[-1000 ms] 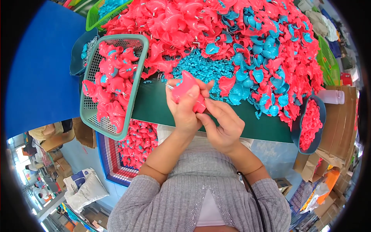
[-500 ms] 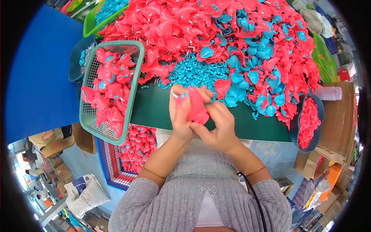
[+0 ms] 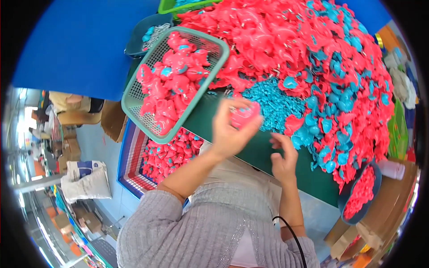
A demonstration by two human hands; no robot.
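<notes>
My left hand (image 3: 229, 136) is wrapped round a glossy pink plastic piece (image 3: 243, 117) with small blue bits on it, held above the green tabletop (image 3: 208, 119). Motion blurs part of this hand. To its right, my right hand (image 3: 286, 160) hovers over the table edge with bent, parted fingers and nothing in them. Just beyond both hands lies a heap of small blue plastic parts (image 3: 278, 105). Left of my left hand stands a grey-green basket (image 3: 197, 103) of pink assembled pieces (image 3: 169, 87).
A large pile of pink shells (image 3: 263, 38) mixed with blue cups (image 3: 344, 105) covers the table's far side. A dark bowl of small metal parts (image 3: 156, 35) stands behind the basket. Below the table edge sits a crate (image 3: 127, 167); at right, a bowl of pink bits (image 3: 361, 192).
My hands have come apart. My left hand has carried the pink piece toward the basket, while my right hand has let go and moved right. The whole view has turned and shifted.
</notes>
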